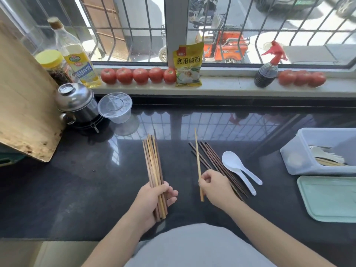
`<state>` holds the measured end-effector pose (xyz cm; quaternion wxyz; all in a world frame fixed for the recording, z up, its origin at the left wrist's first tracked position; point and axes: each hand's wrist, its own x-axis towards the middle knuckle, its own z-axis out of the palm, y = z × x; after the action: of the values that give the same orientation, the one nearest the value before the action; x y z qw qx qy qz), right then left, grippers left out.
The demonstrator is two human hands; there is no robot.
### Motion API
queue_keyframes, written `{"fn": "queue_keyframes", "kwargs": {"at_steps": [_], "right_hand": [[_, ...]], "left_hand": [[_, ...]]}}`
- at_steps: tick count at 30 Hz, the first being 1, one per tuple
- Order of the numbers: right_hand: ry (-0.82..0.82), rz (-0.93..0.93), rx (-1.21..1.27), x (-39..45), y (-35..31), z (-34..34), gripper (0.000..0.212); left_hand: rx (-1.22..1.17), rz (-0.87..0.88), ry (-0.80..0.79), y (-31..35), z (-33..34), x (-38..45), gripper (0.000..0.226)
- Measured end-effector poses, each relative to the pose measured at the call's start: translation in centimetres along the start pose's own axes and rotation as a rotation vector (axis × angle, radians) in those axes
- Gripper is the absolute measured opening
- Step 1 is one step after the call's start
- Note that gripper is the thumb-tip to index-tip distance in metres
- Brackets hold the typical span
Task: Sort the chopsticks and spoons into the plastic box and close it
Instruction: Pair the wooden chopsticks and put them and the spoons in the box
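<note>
My left hand (pixel 154 197) grips a bundle of brown and light wooden chopsticks (pixel 152 160), tips pointing away from me. My right hand (pixel 215 187) pinches a single light chopstick (pixel 197 151), held nearly upright above the counter. Beneath and right of that hand lie several dark chopsticks (pixel 210 157) on the black counter. Two white plastic spoons (pixel 237 166) rest just right of them. The clear plastic box (pixel 292 157) stands open at the far right, with spoons and light chopsticks inside. Its pale green lid (pixel 327 199) lies flat in front of it.
A wooden cutting board (pixel 23 105) leans at the left. Beside it stand a steel pot (pixel 77 103) and a clear plastic bowl (pixel 115 106). On the window sill are an oil bottle (pixel 77 58), tomatoes (pixel 140 76), a yellow packet (pixel 188 64) and a spray bottle (pixel 266 72).
</note>
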<state>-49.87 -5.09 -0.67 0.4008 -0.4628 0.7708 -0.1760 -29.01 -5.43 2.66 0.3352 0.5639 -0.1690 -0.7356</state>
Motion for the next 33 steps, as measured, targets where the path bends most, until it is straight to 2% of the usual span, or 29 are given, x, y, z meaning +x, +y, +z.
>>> {"fn": "queue_keyframes", "kwargs": {"at_steps": [1, 3, 7, 10, 11, 12, 15, 16, 19, 22, 24, 28, 29, 31, 32, 33], "right_hand": [[-0.033, -0.058, 0.132, -0.4, -1.6, 0.3, 0.005], [-0.131, -0.17, 0.224, -1.9, -4.3, 0.8, 0.004], [-0.194, -0.249, 0.131, -3.8, -5.7, 0.9, 0.004], [-0.439, -0.22, 0.178, -3.4, -4.8, 0.0, 0.013], [-0.47, -0.208, 0.144, -2.8, -3.8, -0.1, 0.016], [-0.411, -0.198, 0.066, -2.1, -2.6, -0.3, 0.016], [0.072, -0.157, -0.444, 0.6, 2.6, -1.0, 0.009], [0.16, -0.151, -0.572, 1.0, 4.5, -1.0, 0.012], [0.243, -0.21, -0.747, 1.8, 8.5, -0.7, 0.021], [0.227, -0.242, -0.818, 2.2, 9.5, -0.3, 0.058], [0.214, -0.27, -0.86, 2.8, 9.5, -0.3, 0.07], [0.17, -0.352, -0.879, 2.5, 8.5, -1.6, 0.057], [0.179, -0.379, -0.866, 2.0, 7.8, -2.2, 0.049], [0.188, -0.35, -0.736, 0.9, 5.8, -4.0, 0.017], [0.083, -0.306, -0.647, 0.1, 4.5, -5.5, 0.005], [-0.016, -0.288, -0.558, -0.9, 3.0, -7.3, 0.009]], "left_hand": [[-0.041, -0.008, -0.019, 0.2, 0.6, 0.0, 0.008], [-0.091, -0.018, -0.099, 0.7, 2.1, -0.3, 0.012], [-0.096, -0.049, -0.154, 0.4, 3.4, -0.8, 0.025], [-0.114, -0.058, -0.108, -0.5, 2.3, -0.8, 0.026], [-0.126, -0.062, -0.064, -0.7, 1.8, -0.7, 0.021], [-0.131, -0.067, -0.008, -0.9, 1.3, -0.5, 0.016], [-0.132, -0.071, 0.11, -1.3, 0.0, -0.4, 0.007], [-0.139, -0.071, 0.116, -1.3, -0.4, -0.3, 0.006], [-0.159, -0.061, 0.107, -1.4, -1.1, -0.3, 0.012], [-0.139, -0.05, 0.083, -1.5, -0.9, -0.4, 0.011], [-0.105, -0.034, 0.075, -1.5, -0.7, -0.4, 0.01], [0.009, 0.028, 0.057, -1.1, -0.2, -0.9, 0.008], [0.062, 0.053, 0.055, -1.0, -0.2, -1.1, 0.008], [0.238, 0.129, 0.066, -0.5, 0.1, -1.4, 0.006], [0.348, 0.177, 0.074, -0.1, 0.2, -1.5, 0.005], [0.464, 0.228, 0.08, 0.2, 0.4, -1.5, 0.004]]}}
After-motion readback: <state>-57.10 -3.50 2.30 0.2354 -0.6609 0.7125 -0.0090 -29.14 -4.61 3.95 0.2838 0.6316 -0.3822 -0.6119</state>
